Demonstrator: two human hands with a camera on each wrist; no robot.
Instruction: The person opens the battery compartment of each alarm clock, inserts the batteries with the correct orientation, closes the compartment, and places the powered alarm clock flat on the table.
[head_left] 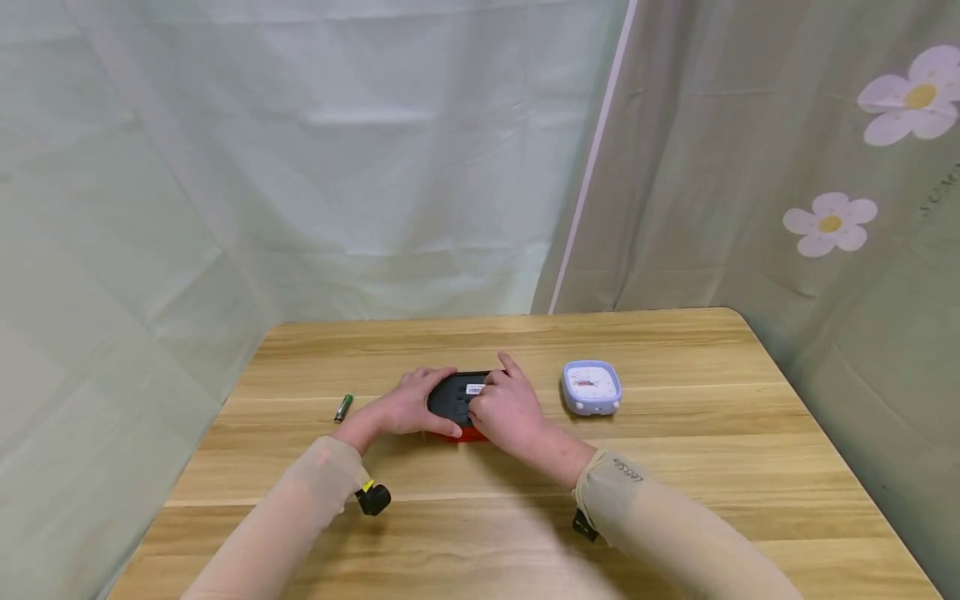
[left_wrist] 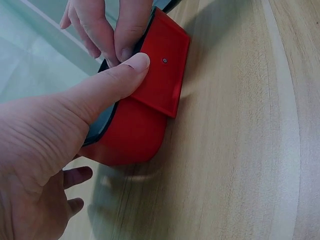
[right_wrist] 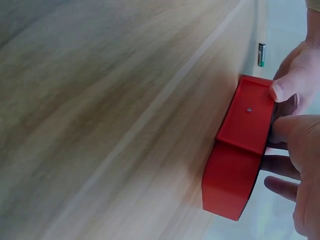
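Note:
A red case with a black back lies back side up on the table. A white barcode label shows on that back. My left hand grips the case from its left end, the thumb on the red side wall and the fingers around the far edge. Over the back, my right hand has bent fingers with the tips down at the black surface, and one finger points away. Whether those fingertips pinch something, I cannot tell. Left of the left hand lies a green and black battery.
Right of the hands sits a light blue alarm clock with its white face up. The wooden table has pale curtains behind it and at both sides. A small black wrist camera hangs under the left forearm.

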